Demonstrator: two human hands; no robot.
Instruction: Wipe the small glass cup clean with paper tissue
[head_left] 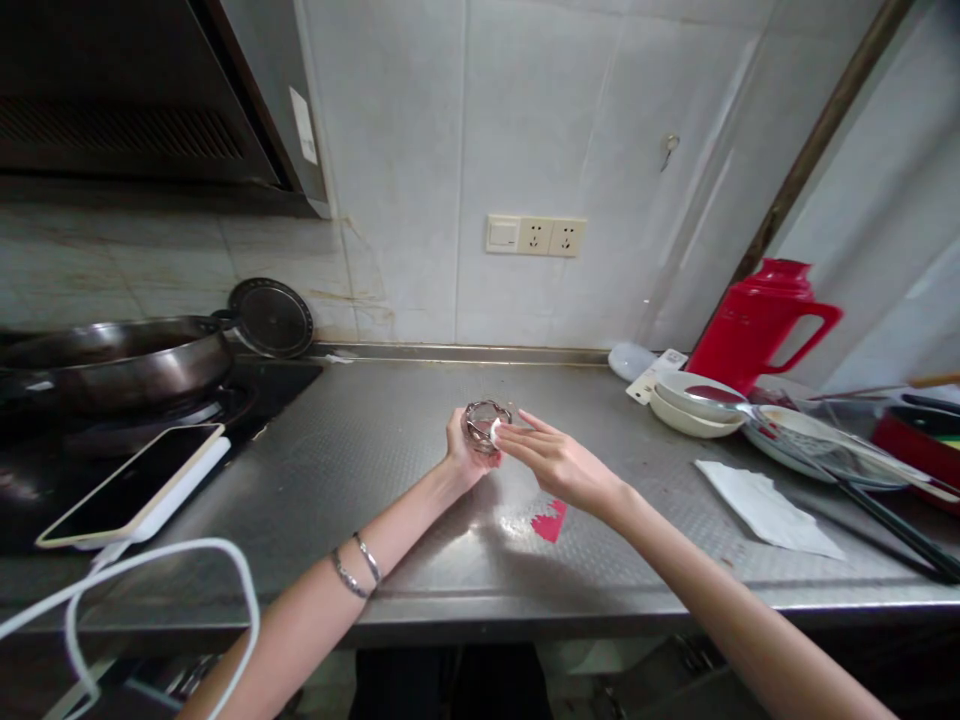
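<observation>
Above the middle of the steel counter, my left hand (463,455) is wrapped round a small round dish (480,412), which looks like clear glass with a dark wavy rim. Its opening faces me and upward. My right hand (561,464) reaches in from the right, its fingers closed on a small white wad (495,430) that looks like tissue. That wad touches the dish at its right side. Part of the wad is hidden by my fingers. Below my right hand, a torn pink-red scrap (549,521) lies on the counter.
To the left are a phone (135,483) with a white cable, a steel pan (135,365) on the hob and a dark round lid (271,318). On the right stand a red thermos jug (757,325), stacked bowls (694,420) and a folded white napkin (769,508).
</observation>
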